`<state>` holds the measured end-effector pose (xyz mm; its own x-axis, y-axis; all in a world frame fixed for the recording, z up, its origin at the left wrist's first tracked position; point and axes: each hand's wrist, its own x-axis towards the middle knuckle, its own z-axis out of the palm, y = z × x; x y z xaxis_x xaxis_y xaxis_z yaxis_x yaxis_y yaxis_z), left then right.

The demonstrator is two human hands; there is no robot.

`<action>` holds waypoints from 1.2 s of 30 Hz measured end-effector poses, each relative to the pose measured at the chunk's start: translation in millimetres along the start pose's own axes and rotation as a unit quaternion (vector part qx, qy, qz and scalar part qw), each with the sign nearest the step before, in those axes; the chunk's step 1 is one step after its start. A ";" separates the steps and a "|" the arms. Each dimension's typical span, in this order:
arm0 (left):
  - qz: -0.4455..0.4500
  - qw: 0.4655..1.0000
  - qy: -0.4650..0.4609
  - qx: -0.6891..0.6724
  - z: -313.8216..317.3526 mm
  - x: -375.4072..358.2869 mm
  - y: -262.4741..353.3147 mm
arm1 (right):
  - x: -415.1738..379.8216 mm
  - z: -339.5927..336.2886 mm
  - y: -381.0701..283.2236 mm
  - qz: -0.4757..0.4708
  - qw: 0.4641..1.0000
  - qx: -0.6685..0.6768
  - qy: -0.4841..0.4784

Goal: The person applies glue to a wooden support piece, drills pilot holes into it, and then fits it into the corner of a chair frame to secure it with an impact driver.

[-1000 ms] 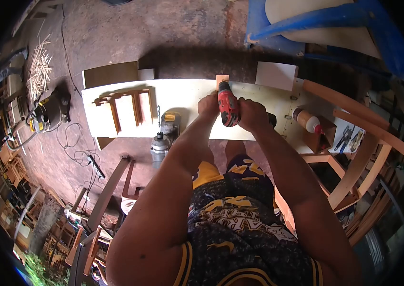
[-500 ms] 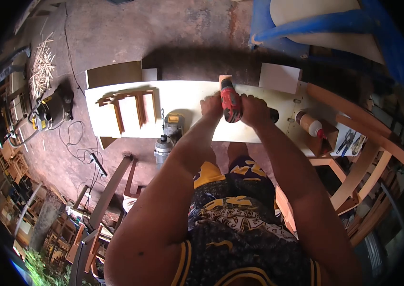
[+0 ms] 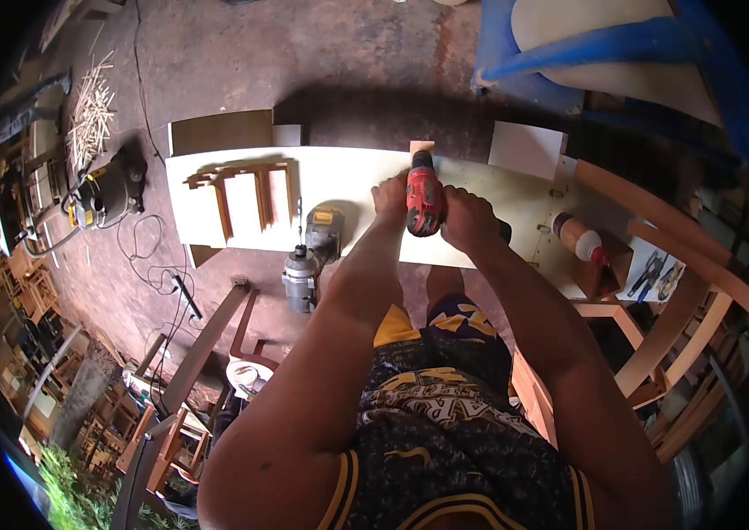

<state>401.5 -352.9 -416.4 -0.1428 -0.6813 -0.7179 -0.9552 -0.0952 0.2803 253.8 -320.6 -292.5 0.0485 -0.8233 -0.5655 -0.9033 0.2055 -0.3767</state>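
My right hand [image 3: 470, 217] is closed around the grip of a red and black cordless drill [image 3: 425, 199]. The drill's dark chuck points away from me, at a small wooden piece [image 3: 422, 146] that juts past the far edge of the white board [image 3: 352, 177]. My left hand [image 3: 389, 196] is closed at the drill's left side, close to the wooden piece; what its fingers hold is hidden. Left of my forearm, a grey power tool with a long bit [image 3: 301, 265] stands near the board's front edge, beside a yellow-topped tool [image 3: 326, 225].
Stepped wooden parts [image 3: 246, 199] lie on the board's left. At its right are a glue bottle [image 3: 579, 237], a wooden box [image 3: 606, 269] and pliers [image 3: 653, 274]. Curved wooden frames [image 3: 675, 327] crowd the right side. A blue chair [image 3: 586, 53] is at the back; cables [image 3: 140, 256] trail leftward.
The view has shifted slightly, moving the scene a little to the right. Both hands and the drill stay in nearly the same place over the board, with the drill slightly more upright in view.
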 end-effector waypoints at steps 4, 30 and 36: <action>0.023 0.999 -0.002 -0.046 -4.2 4.3 -4.2 | -19.8 -6.2 -6.9 -0.017 1.000 0.020 0.017; 0.553 0.790 0.113 0.238 -114.5 72.2 31.2 | -143.6 104.8 113.0 0.164 0.800 0.540 0.203; 0.294 0.780 0.254 -0.490 -188.0 58.4 57.3 | -154.8 51.2 93.1 0.130 0.881 0.393 0.230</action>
<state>387.2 -534.6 -322.5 -0.1221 -0.9925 -0.0059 -0.0706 0.0028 0.9975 184.0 -147.0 -277.6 -0.4586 -0.7840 -0.4183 -0.2754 0.5729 -0.7720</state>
